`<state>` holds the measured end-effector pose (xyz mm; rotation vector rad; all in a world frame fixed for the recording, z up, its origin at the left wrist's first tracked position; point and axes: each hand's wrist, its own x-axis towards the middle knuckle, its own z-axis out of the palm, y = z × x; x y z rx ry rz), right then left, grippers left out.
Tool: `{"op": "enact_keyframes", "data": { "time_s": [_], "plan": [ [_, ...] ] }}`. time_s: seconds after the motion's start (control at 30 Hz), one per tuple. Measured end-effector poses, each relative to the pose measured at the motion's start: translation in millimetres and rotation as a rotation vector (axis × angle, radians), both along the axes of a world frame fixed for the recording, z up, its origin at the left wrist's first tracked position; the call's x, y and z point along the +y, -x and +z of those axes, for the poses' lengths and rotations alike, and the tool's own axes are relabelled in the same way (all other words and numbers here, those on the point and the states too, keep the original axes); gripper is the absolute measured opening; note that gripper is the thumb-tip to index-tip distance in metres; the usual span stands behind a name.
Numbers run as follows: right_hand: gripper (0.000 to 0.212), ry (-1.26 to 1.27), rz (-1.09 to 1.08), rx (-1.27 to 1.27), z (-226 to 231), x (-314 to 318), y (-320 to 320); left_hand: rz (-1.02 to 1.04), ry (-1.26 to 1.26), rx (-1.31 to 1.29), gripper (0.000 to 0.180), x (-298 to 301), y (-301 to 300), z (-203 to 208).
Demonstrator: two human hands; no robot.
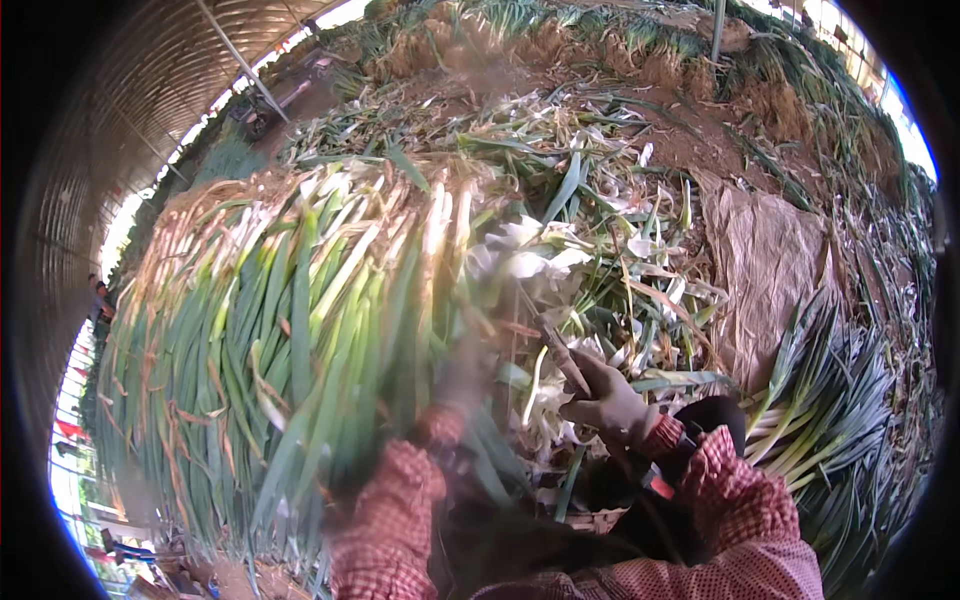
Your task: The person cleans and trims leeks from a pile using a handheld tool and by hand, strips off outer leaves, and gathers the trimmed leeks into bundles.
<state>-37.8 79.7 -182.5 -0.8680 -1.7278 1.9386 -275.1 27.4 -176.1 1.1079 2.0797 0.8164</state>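
Note:
A wide heap of long green onions [300, 320] lies to my left, roots away from me and green leaves toward me. My left hand [465, 375], smeared by motion, is at the right edge of this heap; its fingers cannot be made out. My right hand [612, 402], in a greyish glove, is closed around a slim knife-like tool [565, 360] that slants up and to the left. Beyond the tool lie white and green peeled leaves [545, 255].
Trimmed green onions [825, 400] are piled at my right. Behind them a crumpled brown sheet [765, 270] lies on the soil. More onion bundles [640, 50] line the far side. Metal poles [240, 55] rise at the far left beneath a curved roof [110, 120].

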Motion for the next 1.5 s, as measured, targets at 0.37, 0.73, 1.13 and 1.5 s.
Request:
{"op": "enact_keyframes", "data": {
  "time_s": [0.37,0.73,1.13,1.5],
  "plan": [
    [0.084,0.11,-0.265,0.126,-5.4,28.3,26.4,-0.21,0.134,0.406,0.147,229.4,62.1,-59.8],
    [0.08,0.078,-0.485,0.106,2.7,98.6,14.8,-0.705,0.18,1.092,0.027,158.1,-13.6,-99.0],
    [0.087,0.149,-0.249,0.199,11.3,15.6,6.2,0.222,0.291,0.735,0.065,20.8,105.4,-15.4],
    [0.088,-0.305,0.097,-0.186,17.8,-103.7,27.1,0.238,0.132,0.246,0.072,-31.1,42.8,-10.2]
  ]
}}
